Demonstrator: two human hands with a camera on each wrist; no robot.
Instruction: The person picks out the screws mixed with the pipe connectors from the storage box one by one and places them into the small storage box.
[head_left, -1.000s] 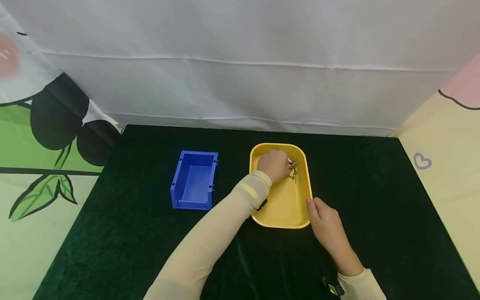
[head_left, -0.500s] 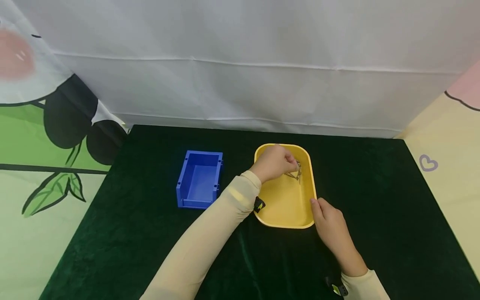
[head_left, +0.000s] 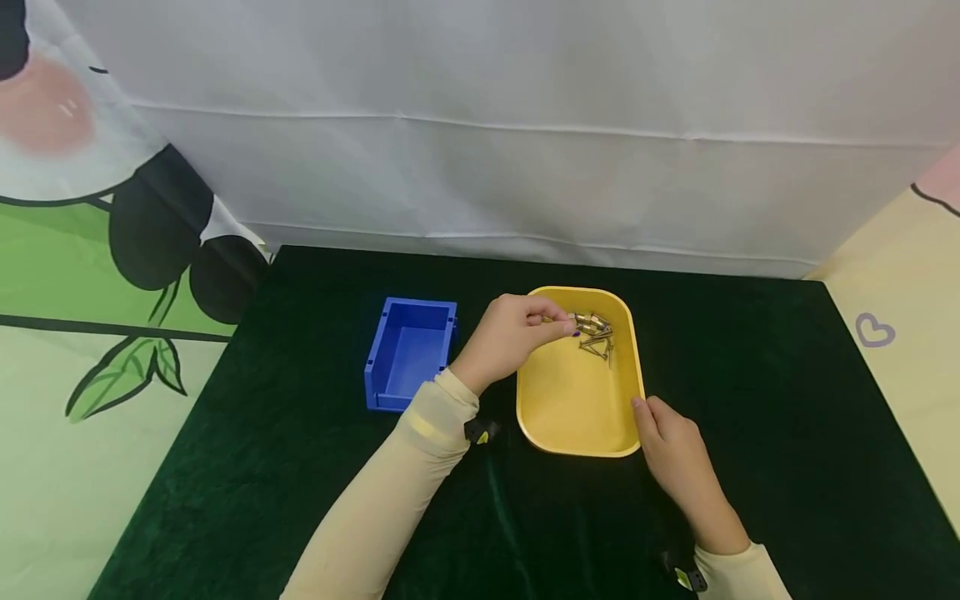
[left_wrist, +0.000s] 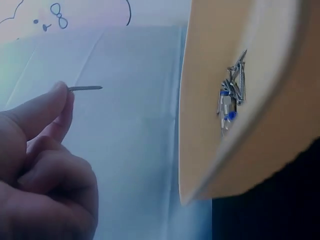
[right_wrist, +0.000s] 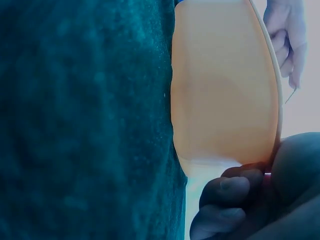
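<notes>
My left hand (head_left: 513, 337) is over the far left part of the yellow tray (head_left: 581, 417), pinching a small screw (left_wrist: 86, 88) between thumb and fingertip. In the left wrist view the screw's tip points away from the hand. Inside the tray, near its far right side, lies a small pile of metal screws (left_wrist: 241, 82) with several little pieces with blue parts (left_wrist: 230, 116) among them. My right hand (head_left: 675, 450) grips the tray's near right rim, thumb on top and fingers curled against the outer wall (right_wrist: 225, 90).
A blue open-front bin (head_left: 411, 358) stands left of the tray, with my left forearm close to its near right corner. Dark green cloth (head_left: 262, 483) covers the table. A pale curtain (head_left: 480, 183) hangs behind its far edge.
My left hand has risen out of the pile and shifted left and up, now with the screw between its fingertips. My right hand stays on the tray rim.
</notes>
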